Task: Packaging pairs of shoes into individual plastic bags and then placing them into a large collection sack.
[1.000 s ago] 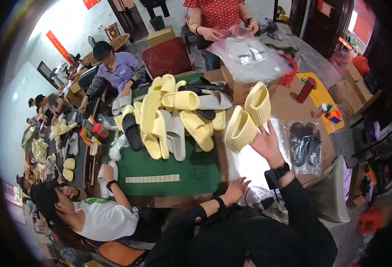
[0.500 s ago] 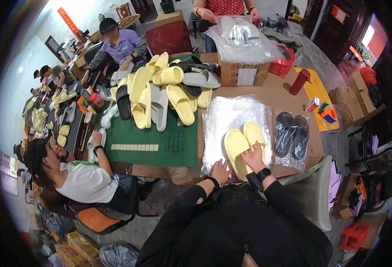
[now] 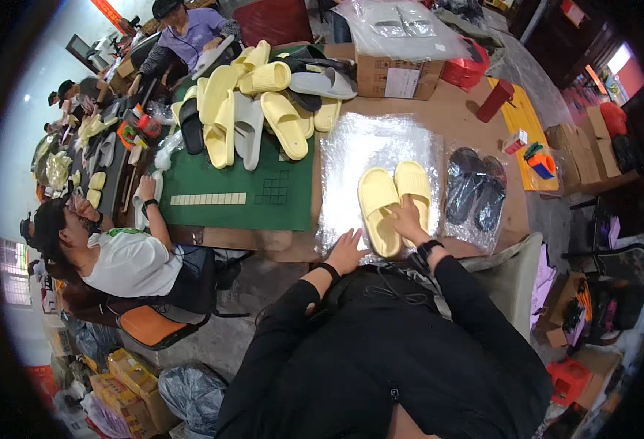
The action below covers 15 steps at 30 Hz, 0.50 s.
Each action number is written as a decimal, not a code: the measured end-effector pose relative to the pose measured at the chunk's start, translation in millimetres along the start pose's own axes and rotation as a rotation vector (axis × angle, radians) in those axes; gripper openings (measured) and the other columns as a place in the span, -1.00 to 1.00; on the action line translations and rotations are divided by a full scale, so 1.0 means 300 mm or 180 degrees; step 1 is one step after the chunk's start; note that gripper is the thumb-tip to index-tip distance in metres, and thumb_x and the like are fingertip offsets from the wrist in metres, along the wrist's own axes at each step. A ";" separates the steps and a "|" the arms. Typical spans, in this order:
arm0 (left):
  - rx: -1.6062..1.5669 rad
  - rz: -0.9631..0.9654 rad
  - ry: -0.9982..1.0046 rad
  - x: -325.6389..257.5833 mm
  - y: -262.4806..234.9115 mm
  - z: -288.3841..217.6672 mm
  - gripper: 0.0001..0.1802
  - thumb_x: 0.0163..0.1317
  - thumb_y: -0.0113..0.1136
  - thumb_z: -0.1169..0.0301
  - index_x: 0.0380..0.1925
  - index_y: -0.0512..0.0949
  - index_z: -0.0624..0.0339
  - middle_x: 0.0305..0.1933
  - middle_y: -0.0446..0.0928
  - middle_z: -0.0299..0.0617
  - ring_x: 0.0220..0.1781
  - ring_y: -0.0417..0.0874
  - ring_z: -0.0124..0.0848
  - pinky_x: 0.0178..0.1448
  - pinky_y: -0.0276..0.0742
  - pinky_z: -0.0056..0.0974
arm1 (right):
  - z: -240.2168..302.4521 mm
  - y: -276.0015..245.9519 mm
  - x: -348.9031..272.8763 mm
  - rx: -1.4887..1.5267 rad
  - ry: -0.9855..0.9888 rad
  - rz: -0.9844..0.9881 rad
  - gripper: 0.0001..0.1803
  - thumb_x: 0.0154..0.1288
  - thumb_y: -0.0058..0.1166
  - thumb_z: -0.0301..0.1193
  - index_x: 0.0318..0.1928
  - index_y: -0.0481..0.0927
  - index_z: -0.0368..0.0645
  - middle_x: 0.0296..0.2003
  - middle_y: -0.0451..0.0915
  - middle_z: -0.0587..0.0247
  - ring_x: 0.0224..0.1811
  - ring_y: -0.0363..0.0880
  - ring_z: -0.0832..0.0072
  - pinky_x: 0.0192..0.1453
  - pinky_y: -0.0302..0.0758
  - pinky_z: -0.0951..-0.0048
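A pair of pale yellow slippers (image 3: 379, 197) lies side by side, toes away from me, on a stack of clear plastic bags (image 3: 342, 161) in front of me. My right hand (image 3: 407, 222) reaches over the right slipper, its fingers curled at the inner edges where the two slippers meet; the fingertips are partly hidden. Just left of the slippers, my left hand (image 3: 347, 252) rests on the near edge of the bags with fingers spread, holding nothing. To the right lies a pair of black slippers (image 3: 475, 192) inside a clear bag.
A heap of yellow, grey and black slippers (image 3: 223, 102) covers the far left, on a green mat (image 3: 278, 208). A cardboard box (image 3: 397, 75) bears more plastic bags. A dark red bottle (image 3: 494, 101) stands right. A co-worker in white (image 3: 137, 260) sits left; another in purple (image 3: 194, 36) sits beyond.
My view has tipped, so the table sits higher in the picture. The yellow slippers stand straighter, and my right hand has shifted toward the gap between them. My left hand stays spread beside them.
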<state>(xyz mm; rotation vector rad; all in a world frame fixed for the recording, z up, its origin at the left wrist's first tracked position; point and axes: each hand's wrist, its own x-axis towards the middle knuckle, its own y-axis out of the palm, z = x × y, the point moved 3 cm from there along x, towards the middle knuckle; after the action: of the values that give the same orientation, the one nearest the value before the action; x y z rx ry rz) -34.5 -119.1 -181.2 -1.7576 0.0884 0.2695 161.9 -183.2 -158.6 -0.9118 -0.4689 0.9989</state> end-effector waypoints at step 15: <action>0.0606 0.0469 0.0240 0.136 -0.065 0.067 -0.37 0.17 -0.07 0.05 0.24 0.15 -0.01 0.38 -0.09 -0.13 0.36 -0.05 -0.06 0.29 -0.02 0.06 | -0.025 -0.306 -0.235 0.4513 0.1099 -0.0020 -0.64 0.22 -0.14 -0.56 0.04 0.38 -0.36 -0.10 0.50 0.12 -0.11 0.49 0.51 -0.01 0.42 0.54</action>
<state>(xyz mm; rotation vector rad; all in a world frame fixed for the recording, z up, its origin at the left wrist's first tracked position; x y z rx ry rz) 6.4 -91.8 -175.4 -1.5741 0.2899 0.2918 179.8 -269.3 -82.6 0.2209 0.5318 0.8633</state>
